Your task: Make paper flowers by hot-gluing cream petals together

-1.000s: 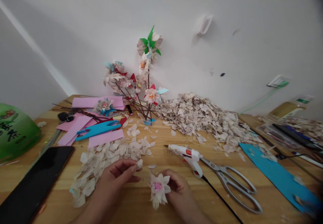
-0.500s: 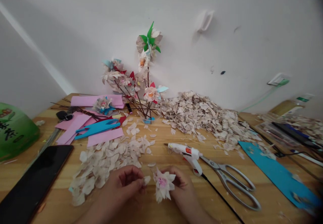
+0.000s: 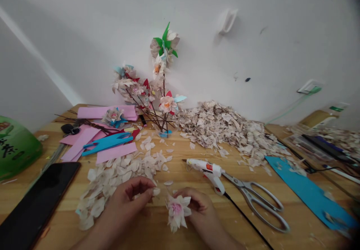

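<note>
Between the thumb and fingers of my left hand (image 3: 131, 199) is a small pale petal (image 3: 156, 192). My right hand (image 3: 201, 208) pinches a handmade flower (image 3: 178, 209) from behind, its whitish petals spread round a pink centre that faces me. A short gap separates the petal from the flower. Just past my left hand lies a spread of loose cut petals (image 3: 120, 173). To the right of my right hand rest a white hot glue gun (image 3: 206, 169) and large metal scissors (image 3: 254, 195). The fingertips behind the flower are partly hidden.
Finished flowers on twigs (image 3: 167, 103) stand against the wall. A big heap of dry petals (image 3: 219, 124) lies at the back. Pink paper strips (image 3: 116, 152), a black phone (image 3: 39, 201) and a green bag (image 3: 18, 148) are left; blue sheet (image 3: 306, 193) lies right.
My left hand has drawn back to the left and slightly up with the petal. The flower in my right hand has shifted slightly left and down, widening the gap.
</note>
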A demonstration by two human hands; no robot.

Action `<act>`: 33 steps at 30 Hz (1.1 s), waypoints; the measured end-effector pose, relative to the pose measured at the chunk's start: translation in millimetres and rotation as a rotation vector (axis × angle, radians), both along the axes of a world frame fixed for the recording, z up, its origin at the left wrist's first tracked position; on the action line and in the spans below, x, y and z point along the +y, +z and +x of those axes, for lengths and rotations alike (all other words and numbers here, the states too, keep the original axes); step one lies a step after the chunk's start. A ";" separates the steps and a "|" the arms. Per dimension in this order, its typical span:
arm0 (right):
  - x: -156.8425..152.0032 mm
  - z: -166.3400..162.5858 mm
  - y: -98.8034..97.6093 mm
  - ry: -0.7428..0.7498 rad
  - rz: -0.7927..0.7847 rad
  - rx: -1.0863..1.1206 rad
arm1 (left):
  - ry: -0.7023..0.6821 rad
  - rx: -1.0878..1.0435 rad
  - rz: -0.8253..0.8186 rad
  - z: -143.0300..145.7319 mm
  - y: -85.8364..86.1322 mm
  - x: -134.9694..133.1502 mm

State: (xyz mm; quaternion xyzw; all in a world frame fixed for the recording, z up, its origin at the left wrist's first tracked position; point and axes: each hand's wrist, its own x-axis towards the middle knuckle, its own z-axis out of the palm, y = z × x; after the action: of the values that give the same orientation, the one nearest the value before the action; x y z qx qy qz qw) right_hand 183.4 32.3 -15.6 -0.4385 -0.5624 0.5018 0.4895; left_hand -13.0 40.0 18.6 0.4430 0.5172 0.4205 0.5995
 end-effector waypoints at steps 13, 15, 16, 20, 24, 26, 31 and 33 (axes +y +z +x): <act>-4.5 16.2 17.1 0.099 0.817 -0.568 | -0.189 0.532 1.034 -6.4 18.9 -17.8; -5.4 17.4 20.9 0.097 0.857 -0.619 | -0.279 0.599 1.121 -3.2 21.1 -19.1; -5.7 17.5 22.7 0.091 0.873 -0.637 | -0.313 0.622 1.151 -1.0 22.3 -19.0; -6.5 17.1 27.4 0.076 0.931 -0.691 | -0.403 0.688 1.211 6.7 27.8 -16.0; -7.7 17.4 26.0 0.099 0.928 -0.717 | -0.448 0.711 1.170 8.4 32.3 -15.7; -8.2 17.6 24.6 0.112 0.927 -0.725 | -0.464 0.713 1.148 7.8 33.6 -17.4; -8.5 17.1 23.3 0.115 0.939 -0.739 | -0.523 0.738 1.121 6.6 31.2 -19.1; -8.5 17.0 23.8 0.125 0.934 -0.743 | -0.534 0.741 1.127 6.9 28.7 -17.7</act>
State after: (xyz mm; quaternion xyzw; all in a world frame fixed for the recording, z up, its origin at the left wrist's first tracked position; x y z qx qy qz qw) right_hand 200.4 23.8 8.2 -0.2894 -0.8815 0.0426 0.3707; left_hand -6.1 22.3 47.4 0.9093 0.2651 0.2848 0.1478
